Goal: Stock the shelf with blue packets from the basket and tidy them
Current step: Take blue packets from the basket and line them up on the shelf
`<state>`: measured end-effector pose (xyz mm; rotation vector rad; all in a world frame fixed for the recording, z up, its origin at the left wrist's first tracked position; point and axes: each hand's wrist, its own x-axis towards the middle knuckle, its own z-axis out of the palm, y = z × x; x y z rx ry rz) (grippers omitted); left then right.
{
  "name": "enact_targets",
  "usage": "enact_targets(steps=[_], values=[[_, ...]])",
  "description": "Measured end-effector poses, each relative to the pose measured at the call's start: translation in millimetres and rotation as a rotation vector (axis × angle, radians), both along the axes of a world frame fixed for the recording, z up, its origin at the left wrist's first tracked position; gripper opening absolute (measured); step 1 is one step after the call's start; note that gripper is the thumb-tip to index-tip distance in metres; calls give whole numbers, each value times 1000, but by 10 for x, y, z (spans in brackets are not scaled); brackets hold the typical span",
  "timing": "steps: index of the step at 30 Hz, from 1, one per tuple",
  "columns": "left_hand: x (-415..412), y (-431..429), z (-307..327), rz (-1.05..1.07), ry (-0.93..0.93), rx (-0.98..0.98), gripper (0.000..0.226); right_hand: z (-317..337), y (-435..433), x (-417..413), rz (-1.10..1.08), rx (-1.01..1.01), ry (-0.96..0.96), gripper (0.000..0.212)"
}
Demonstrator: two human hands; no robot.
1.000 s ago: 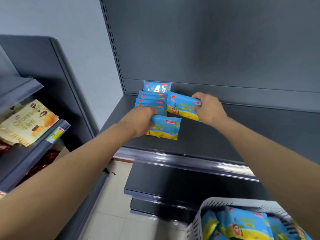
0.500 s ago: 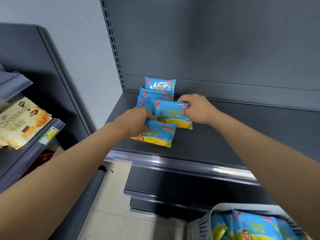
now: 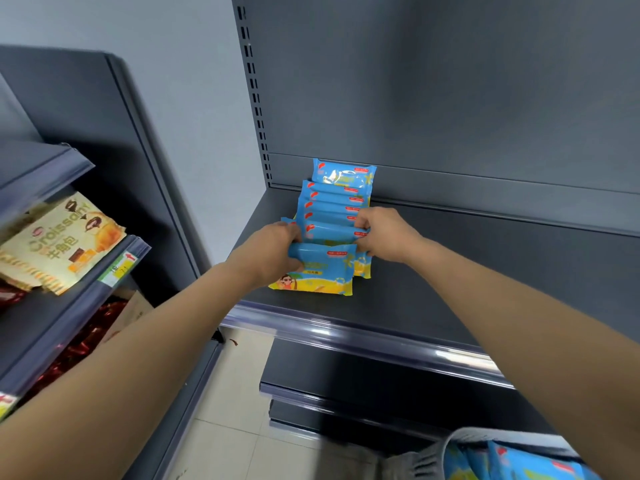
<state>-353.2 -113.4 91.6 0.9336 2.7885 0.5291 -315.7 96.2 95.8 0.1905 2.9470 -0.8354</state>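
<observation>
Head view: my left hand [image 3: 273, 252] curls round the left end of the front blue packet [image 3: 323, 271] while my right hand [image 3: 386, 235] pinches the right end of the packet behind [image 3: 330, 233], to square, I judge, the row [image 3: 334, 202] at the far left of the shelf [image 3: 467, 271]. More wait in the basket [image 3: 420, 462], near right.

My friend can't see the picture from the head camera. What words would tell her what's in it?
Two bare hands tidy a row of blue plastic packets on a dark grey metal shelf: the left hand grips the front packet, the right hand pinches the second packet. A grey mesh basket with more blue packets sits at the bottom right.
</observation>
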Motion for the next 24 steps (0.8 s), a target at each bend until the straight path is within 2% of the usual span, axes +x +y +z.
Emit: enact_targets(steps=[5,11,19,24], values=[[-168,130,-80,47,79,17,31,-42,85,-95,-65,4,74,17],[-296,244,-175,40,147,-1,51,-51,213,-24,-60,-11,112,49],[-196,267,-247,11,236,-60,76,90,197,210,-105,148,275,42],[-49,200,-231,20,172,-82,78,185,152,425,-70,203,299,41]])
